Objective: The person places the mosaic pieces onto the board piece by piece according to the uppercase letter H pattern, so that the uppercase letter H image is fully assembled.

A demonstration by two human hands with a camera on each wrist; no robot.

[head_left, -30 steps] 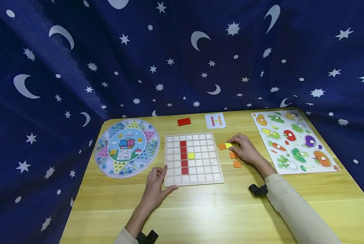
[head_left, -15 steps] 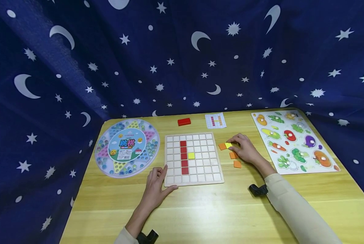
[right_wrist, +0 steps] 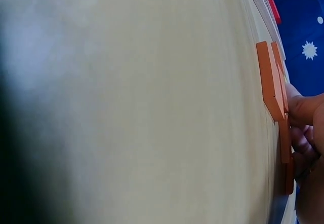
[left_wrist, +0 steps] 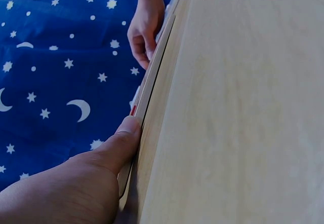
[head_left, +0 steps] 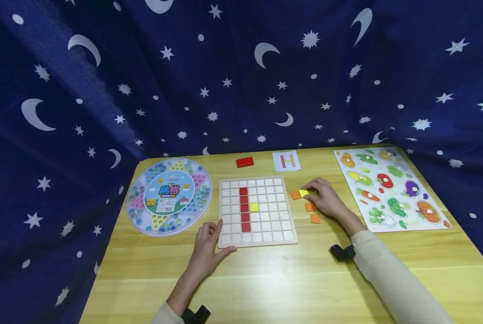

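Note:
A white grid board (head_left: 265, 225) lies mid-table with a red column (head_left: 243, 208) of tiles and one yellow tile (head_left: 254, 207) set in it. My left hand (head_left: 214, 237) rests at its near left corner, fingers straight, the thumb (left_wrist: 121, 143) pressing the board's edge (left_wrist: 152, 77). To the right of the board my right hand (head_left: 308, 191) curls over loose tiles and pinches a yellow tile (head_left: 303, 193) lying on the table. Orange tiles (head_left: 295, 195) (right_wrist: 268, 79) lie beside and under that hand, partly hidden by it.
A round marble game (head_left: 169, 195) sits left of the board. Along the right side lies a vegetable puzzle (head_left: 391, 189). A red block (head_left: 244, 162) and a pattern card (head_left: 286, 160) lie at the back. Star-printed blue cloth (head_left: 241, 67) surrounds the table.

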